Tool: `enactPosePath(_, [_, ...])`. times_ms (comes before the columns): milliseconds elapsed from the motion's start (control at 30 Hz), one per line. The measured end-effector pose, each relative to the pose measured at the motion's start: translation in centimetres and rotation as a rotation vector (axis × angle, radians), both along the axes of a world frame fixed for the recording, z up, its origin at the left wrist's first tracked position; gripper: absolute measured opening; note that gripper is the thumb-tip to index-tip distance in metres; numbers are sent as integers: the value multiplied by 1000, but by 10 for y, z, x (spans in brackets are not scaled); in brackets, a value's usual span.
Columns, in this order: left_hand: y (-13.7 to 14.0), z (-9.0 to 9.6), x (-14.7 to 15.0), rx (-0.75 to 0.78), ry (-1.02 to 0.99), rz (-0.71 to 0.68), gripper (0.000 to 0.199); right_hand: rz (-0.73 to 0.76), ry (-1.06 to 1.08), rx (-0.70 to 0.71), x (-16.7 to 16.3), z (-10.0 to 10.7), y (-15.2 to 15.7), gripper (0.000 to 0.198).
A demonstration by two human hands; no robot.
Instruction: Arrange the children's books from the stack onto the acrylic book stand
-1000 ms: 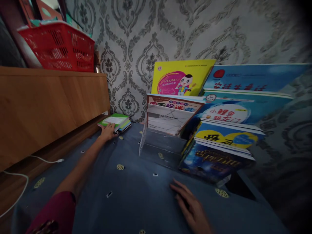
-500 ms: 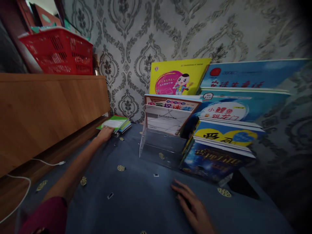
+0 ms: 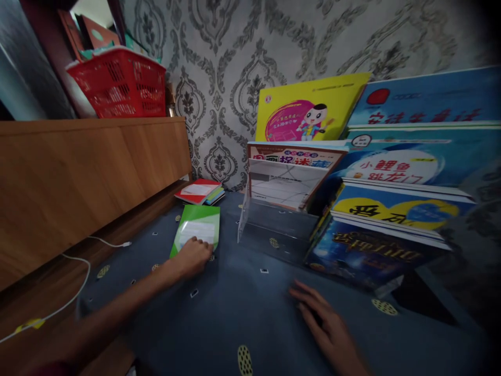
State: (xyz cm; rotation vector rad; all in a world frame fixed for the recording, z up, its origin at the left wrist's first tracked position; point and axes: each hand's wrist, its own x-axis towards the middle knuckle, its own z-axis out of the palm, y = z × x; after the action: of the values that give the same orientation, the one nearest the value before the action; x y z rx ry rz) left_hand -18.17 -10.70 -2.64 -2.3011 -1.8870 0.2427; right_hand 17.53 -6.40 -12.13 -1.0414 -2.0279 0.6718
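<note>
My left hand [image 3: 194,255] grips the near edge of a green booklet [image 3: 198,216] with a pale label panel, its fingers closed on it. Behind that booklet lies a small stack topped by a red booklet [image 3: 199,190], beside the cabinet and wall. My right hand [image 3: 323,318] rests low on the right over the dark cloth [image 3: 238,303], fingers stretched and holding nothing. In front of it stands a clear plastic book rack [image 3: 270,230]. A yellow picture book [image 3: 289,107] and a white-fronted booklet [image 3: 277,185] stand in its left side.
More picture books fill the rack's right side, with a dark blue book [image 3: 360,256] in front. At left is a wooden cabinet [image 3: 94,167] bearing a red basket [image 3: 121,86]. A white cable [image 3: 84,282] lies by its base. Patterned wallpaper [image 3: 219,104] is behind.
The green booklet has come off the stack toward me in my left hand, exposing the red one beneath. The view has shifted a little; my right hand stays by the rack.
</note>
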Motion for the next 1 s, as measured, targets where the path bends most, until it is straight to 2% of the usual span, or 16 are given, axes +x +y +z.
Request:
enactPosePath(100, [-30, -7, 27, -41, -59, -128, 15, 2, -11, -11, 0, 5, -3, 39])
enactPosePath(200, [-37, -7, 25, -90, -190, -212, 28, 21, -24, -26, -1, 9, -5, 40])
enactPosePath(267, [-28, -8, 8, -73, -261, -92, 31, 33, -37, -34, -2, 12, -7, 41])
enactPosePath(333, [-13, -15, -14, 37, -302, 151, 36, 39, -44, -41, -3, 14, -8, 41])
enactPosePath(367, [-6, -20, -25, 68, -303, 225, 43, 38, -42, -41, -3, 15, -9, 40])
enactPosePath(433, [4, -35, -42, 80, -306, 307, 58, 44, -35, -40, -4, 17, -10, 40])
enactPosePath(533, [4, -57, -53, 63, -309, 335, 70, 56, -30, -30, -6, 18, -12, 38])
enactPosePath(633, [-6, -73, -52, 95, -321, 286, 76, 53, -21, -18, -8, 21, -14, 35])
enactPosePath(767, [-24, -82, -38, 156, -325, 179, 76, 57, -14, -25, -9, 26, -18, 33])
enactPosePath(867, [-35, -81, -17, 174, -334, 90, 73, 82, -24, 4, -10, 30, -21, 32])
enactPosePath(1000, [-43, -80, 28, 190, -368, -61, 67, 114, -45, 94, -13, 30, -26, 32])
